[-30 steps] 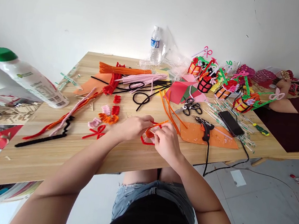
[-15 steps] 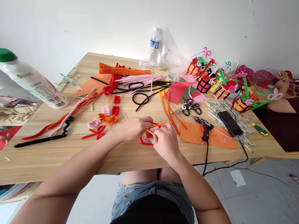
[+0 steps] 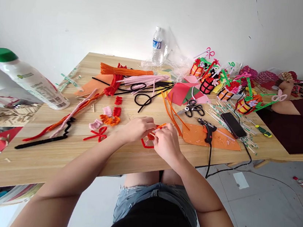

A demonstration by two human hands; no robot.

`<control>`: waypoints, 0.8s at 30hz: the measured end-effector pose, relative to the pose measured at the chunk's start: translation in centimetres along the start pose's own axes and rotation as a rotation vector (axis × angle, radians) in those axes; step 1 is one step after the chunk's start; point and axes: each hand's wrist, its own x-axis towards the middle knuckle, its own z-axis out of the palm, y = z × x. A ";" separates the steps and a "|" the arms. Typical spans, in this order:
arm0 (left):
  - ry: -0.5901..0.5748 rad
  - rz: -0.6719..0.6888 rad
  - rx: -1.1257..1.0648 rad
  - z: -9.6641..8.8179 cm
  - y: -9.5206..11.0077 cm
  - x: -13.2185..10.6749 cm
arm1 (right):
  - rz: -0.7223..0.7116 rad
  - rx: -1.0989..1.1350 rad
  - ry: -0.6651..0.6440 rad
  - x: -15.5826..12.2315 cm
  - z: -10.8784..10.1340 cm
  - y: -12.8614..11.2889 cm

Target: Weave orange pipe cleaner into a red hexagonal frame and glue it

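pipe-cleaner piece (image 3: 144,144) pinched by left hand (image 3: 137,128), right hand (image 3: 166,143); hands now closer together.

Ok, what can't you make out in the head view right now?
Head view:
Pipe-cleaner piece: mostly covered by left hand and right hand; shape unclear.
Water bottle label: too small to read.
Co-worker's hand: what it holds is blurred at the right edge.

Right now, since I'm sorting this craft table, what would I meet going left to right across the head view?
Green-capped bottle → red bow → left hand → right hand, both pinching the red pipe-cleaner shape → glue gun → phone.
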 end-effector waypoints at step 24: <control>-0.026 0.022 -0.062 -0.1 -0.1 -0.2 | 0.030 0.061 0.077 -0.4 0.8 0.1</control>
